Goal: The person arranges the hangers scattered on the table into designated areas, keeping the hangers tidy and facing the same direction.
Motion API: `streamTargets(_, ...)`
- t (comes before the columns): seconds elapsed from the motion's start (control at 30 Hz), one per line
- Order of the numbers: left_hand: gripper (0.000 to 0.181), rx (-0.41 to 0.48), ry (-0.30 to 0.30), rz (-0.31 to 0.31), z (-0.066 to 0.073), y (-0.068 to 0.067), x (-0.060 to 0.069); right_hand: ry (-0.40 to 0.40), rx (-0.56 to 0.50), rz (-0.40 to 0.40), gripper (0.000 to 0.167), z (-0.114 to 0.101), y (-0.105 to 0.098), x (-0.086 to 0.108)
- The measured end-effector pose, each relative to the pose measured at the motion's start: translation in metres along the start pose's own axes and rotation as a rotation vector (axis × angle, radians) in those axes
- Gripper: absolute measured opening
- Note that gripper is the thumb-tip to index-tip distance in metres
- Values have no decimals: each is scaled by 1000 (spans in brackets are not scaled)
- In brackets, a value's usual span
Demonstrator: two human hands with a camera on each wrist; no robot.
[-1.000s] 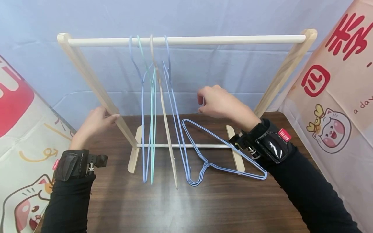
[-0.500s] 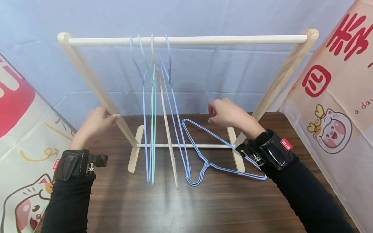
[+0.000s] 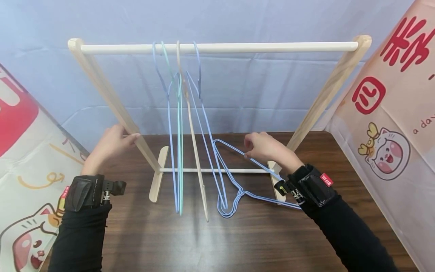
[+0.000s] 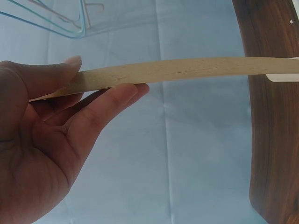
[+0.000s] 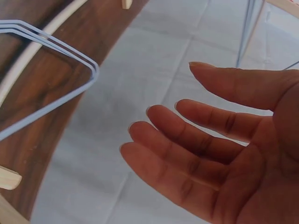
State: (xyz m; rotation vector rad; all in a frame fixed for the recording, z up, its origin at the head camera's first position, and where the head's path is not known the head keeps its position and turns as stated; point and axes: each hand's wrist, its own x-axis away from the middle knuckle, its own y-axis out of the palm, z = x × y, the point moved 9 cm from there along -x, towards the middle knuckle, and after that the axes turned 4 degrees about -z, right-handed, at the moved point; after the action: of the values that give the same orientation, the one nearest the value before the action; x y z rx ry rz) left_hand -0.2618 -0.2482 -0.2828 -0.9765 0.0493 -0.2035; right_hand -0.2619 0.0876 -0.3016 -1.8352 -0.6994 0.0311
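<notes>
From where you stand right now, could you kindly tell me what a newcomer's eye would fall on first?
Most likely the wooden rack filling the middle of the head view, with blue, green and beige hangers hooked on the left half of its top rail. Next would come the nested blue hangers lying low toward the right, near the empty right grip, while the left grip pinches the left upright.

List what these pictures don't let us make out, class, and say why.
Head view: right end of the loose blue hangers, hidden by the right arm.
Head view: rest of the small lettering, cut off by the right edge.
Left wrist view: part of the left hand, hidden behind the wooden post.
</notes>
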Motion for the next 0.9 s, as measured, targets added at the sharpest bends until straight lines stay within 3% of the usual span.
streamTargets(0.47,38,6,13,-5,-1,1,-2,-32,40,-62,20,25,55,-12)
streamTargets(0.9,40,2,8,-6,0,1,-1,-53,-28,-154,18,43,115,-15)
